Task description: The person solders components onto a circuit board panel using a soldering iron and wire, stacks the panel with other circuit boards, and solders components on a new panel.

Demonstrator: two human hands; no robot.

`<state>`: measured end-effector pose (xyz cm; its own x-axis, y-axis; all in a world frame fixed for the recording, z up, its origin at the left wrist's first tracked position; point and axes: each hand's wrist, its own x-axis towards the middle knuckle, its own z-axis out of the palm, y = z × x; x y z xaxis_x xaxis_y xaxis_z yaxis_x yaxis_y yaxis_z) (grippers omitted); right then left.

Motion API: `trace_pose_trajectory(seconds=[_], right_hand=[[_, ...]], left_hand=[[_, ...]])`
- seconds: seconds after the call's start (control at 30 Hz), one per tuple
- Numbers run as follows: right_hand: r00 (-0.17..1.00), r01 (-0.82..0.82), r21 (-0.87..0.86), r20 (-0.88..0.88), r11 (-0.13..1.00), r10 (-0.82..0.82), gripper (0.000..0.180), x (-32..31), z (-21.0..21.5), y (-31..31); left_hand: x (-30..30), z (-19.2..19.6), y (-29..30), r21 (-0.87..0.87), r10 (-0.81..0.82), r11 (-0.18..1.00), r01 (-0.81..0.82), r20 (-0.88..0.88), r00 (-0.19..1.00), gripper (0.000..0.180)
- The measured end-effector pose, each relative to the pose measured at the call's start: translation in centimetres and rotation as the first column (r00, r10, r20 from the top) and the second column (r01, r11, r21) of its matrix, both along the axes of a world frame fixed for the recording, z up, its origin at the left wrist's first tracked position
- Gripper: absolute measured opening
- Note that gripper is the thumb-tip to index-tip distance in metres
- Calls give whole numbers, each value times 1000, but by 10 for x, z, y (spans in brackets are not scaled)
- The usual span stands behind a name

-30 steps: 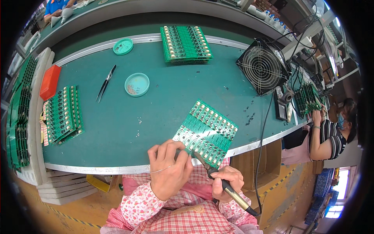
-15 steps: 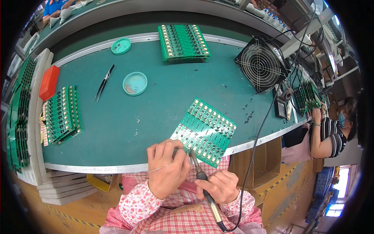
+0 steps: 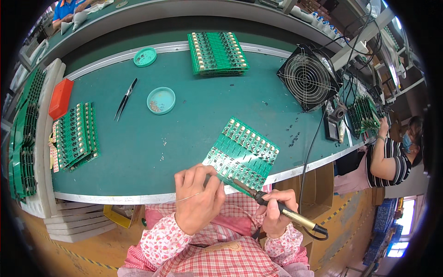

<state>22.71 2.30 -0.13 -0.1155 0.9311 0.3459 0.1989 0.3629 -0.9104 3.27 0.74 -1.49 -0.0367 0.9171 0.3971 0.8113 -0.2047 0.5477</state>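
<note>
A green circuit board point(image 3: 244, 154) with rows of pale and black components lies slanted at the table's near edge. My left hand point(image 3: 198, 198) is closed at its near-left corner, fingers curled down. What those fingertips pinch is hidden; a thin pale strand crosses the back of the hand. My right hand point(image 3: 279, 212) grips a soldering iron point(image 3: 295, 216) with a dark grip and brass-coloured handle. The iron points up and left, its tip over the board's near rows, close to my left fingers.
Tweezers point(image 3: 125, 99) lie beside two round dishes, one with small parts point(image 3: 161, 100) and one farther back point(image 3: 145, 57). Boards are stacked at the back point(image 3: 218, 53) and left point(image 3: 76, 136), near a red box point(image 3: 60, 99). A black fan point(image 3: 308, 77) stands right; a co-worker point(image 3: 390, 159) sits beyond.
My right hand has moved right and up, turning the iron flatter so its handle now points right. The tip has shifted slightly right. My left hand and the board stay nearly the same.
</note>
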Motion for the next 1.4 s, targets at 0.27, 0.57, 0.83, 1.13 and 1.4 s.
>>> trace_pose_trajectory(seconds=[0.27,0.57,0.83,1.13,1.4], right_hand=[[984,-106,171,158,980,79,12,-6,-1,11],[887,-357,374,423,856,185,19,-8,5,18],[735,-545,495,670,677,102,28,-15,8,11],[995,50,81,77,995,-56,5,39,12,13],[827,510,261,110,819,-551,15,135,14,138]], left_hand=[[1,0,2,-18,1,1000,-2,-29,1000,13],[0,-1,4,-19,8,1000,-8,-46,999,15],[-6,-1,3,-22,-36,999,37,9,999,12],[-5,0,1,57,-53,997,47,108,993,22],[15,4,-12,36,64,997,-64,15,998,46]])
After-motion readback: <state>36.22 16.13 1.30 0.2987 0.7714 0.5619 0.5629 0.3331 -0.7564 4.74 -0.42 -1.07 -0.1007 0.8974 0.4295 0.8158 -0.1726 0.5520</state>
